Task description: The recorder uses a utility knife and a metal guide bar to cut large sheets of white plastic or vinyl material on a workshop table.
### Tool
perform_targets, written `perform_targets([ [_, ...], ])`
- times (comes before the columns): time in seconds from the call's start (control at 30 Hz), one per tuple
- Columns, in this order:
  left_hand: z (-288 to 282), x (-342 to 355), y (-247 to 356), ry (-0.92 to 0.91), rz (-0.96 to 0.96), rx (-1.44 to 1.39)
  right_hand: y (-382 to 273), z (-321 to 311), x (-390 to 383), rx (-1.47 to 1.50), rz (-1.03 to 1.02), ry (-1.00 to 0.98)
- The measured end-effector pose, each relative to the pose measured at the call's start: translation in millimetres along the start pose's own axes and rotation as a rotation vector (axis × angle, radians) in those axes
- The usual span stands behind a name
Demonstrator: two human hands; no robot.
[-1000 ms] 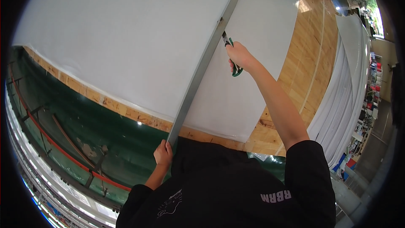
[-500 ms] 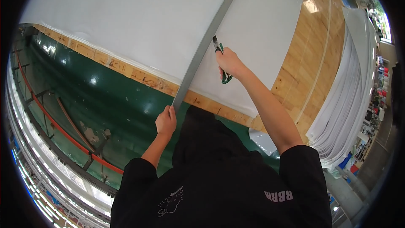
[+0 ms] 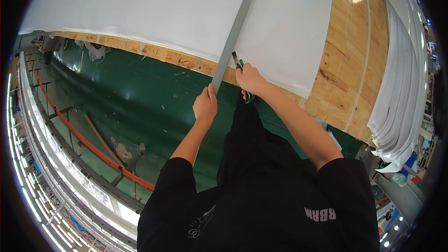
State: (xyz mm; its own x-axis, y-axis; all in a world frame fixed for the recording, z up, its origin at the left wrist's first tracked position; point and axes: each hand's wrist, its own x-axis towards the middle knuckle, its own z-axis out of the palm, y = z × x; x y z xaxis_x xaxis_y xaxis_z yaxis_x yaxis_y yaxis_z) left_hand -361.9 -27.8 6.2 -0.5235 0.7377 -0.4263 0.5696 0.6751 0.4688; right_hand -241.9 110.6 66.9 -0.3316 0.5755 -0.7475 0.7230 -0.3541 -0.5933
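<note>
A long grey metal straightedge (image 3: 238, 23) lies across a large white sheet (image 3: 140, 4) on the wooden table, and its near end juts past the table edge. My left hand (image 3: 205, 105) is closed around that near end, beyond the edge. My right hand (image 3: 252, 79) is closed on green-handled scissors (image 3: 240, 62), just right of the straightedge near the table edge. Their dark blade end points up and away, close beside the bar, and the green handles show below my fist. Whether the blades touch the sheet I cannot tell.
The bare wooden tabletop (image 3: 347, 56) shows on the right, with a thick stack of white sheets (image 3: 401, 93) beyond it. Below the near edge is a green floor (image 3: 130, 98). A red-orange hose or cable (image 3: 107, 158) runs along a metal frame at the left.
My right hand has drawn the scissors nearer along the straightedge, toward the table edge. The view has shifted, and my left hand still grips the near end.
</note>
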Motion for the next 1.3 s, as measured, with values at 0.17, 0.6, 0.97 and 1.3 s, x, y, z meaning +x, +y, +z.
perform_targets([
  [0.17, 3, -4, -8, 0.103, -0.016, -0.006, 14, 31, -21, -0.053, -0.057, -0.066],
  [0.6, 10, -13, -19, 0.157, 0.018, 0.113, 44, 19, -71, -0.054, -0.084, 0.015],
  [0.97, 11, -2, -15, 0.124, -0.021, 0.014, -11, -197, 67, 0.571, -0.135, 0.319],
  [1.3, 5, 12, -15, -0.037, -0.069, 0.03, -118, -403, 316, 0.537, -0.178, 0.558],
])
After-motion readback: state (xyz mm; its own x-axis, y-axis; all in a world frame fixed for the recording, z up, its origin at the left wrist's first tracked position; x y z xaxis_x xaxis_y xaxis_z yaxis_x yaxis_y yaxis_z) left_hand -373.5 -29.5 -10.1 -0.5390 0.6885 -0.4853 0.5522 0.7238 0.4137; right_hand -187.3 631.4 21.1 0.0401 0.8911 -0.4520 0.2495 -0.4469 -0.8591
